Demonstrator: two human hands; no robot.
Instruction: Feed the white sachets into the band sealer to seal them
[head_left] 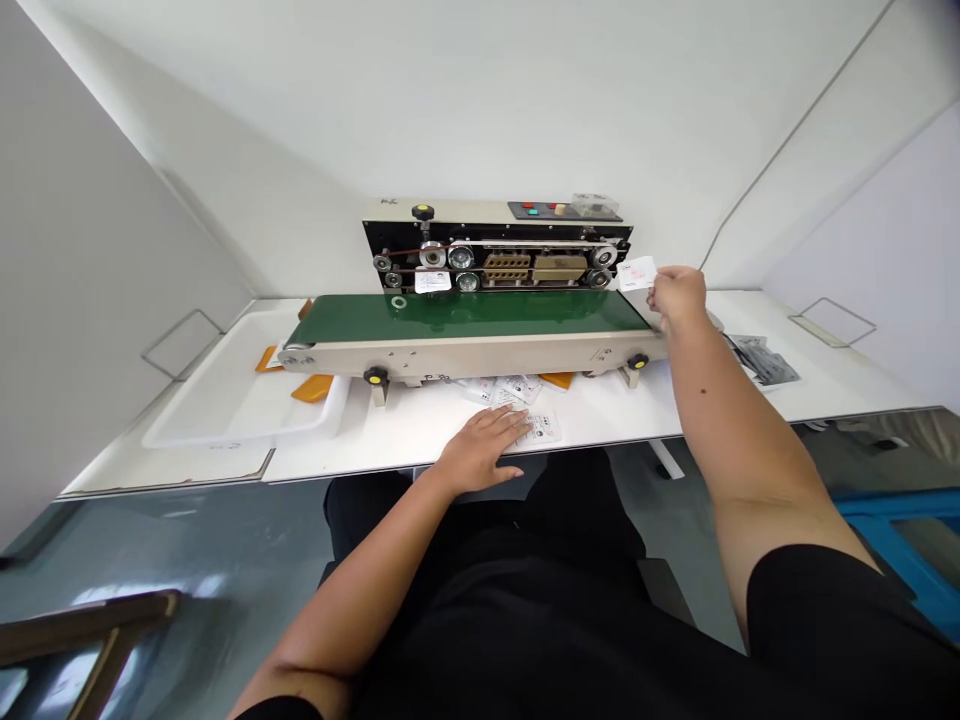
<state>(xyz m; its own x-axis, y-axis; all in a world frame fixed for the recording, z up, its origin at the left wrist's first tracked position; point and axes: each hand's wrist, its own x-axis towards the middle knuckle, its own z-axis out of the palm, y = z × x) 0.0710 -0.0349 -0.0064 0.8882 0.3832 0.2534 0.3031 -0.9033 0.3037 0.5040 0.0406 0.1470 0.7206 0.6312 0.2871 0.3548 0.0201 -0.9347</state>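
Note:
My right hand pinches a small white printed packet by its edge, at the right end of the band sealing machine. The packet's left edge is close to the machine's rollers. My left hand lies flat, fingers spread, on another white printed packet near the table's front edge. A further white packet sits at the machine's left rollers, above the green conveyor belt. Several loose packets lie under the conveyor, partly hidden by it.
At the left stands a white plastic tray with orange packets at its right side. Silvery packets lie on the table at the right. Wire handles stand at the side panels. A blue stool is at the lower right.

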